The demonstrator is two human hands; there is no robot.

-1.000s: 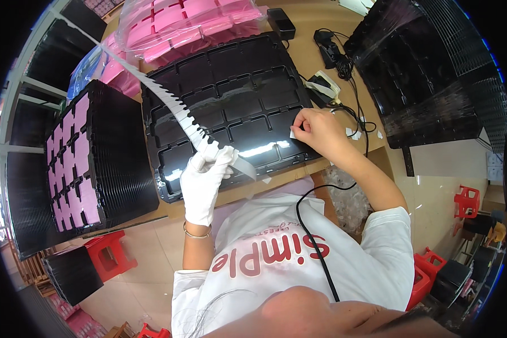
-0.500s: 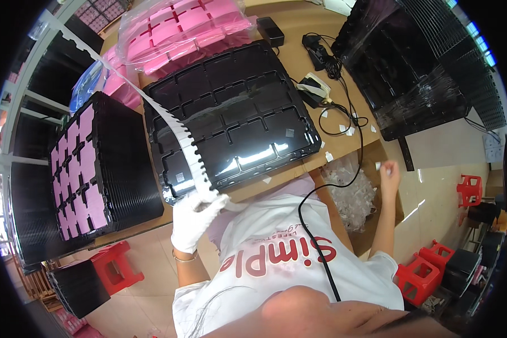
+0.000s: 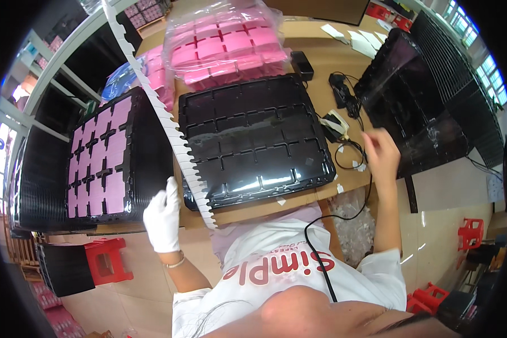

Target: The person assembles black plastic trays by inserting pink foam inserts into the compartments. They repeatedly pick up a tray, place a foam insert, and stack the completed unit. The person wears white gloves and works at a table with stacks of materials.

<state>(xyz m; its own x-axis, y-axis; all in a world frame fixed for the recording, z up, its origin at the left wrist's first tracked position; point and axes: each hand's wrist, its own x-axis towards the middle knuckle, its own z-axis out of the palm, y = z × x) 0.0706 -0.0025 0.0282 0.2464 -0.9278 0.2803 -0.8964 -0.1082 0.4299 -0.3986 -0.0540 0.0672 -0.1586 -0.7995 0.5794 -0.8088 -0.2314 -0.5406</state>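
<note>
My left hand (image 3: 162, 221), in a white glove, is raised over the table's front edge with its fingers stretched out and holds nothing. Just right of it, a long white notched strip (image 3: 181, 151) slants from the upper left down to my lap. Part of the strip passes in front of the left edge of a black moulded plastic tray (image 3: 259, 143) lying on the table. My bare right hand (image 3: 382, 155) is up at the tray's right, near a black cable, its fingers curled together; anything between them is too small to make out.
Left stands a stack of black trays with pink pads (image 3: 104, 163). Behind lie bagged pink pads (image 3: 225, 42). At the right are wrapped black trays (image 3: 403, 90), a black power adapter (image 3: 343, 93) and a looped cable. Red stools (image 3: 108, 262) stand on the floor.
My left hand has let go of the strip and moved left. My right hand has risen from beside the table's front edge to above the cable. The view has shifted.
</note>
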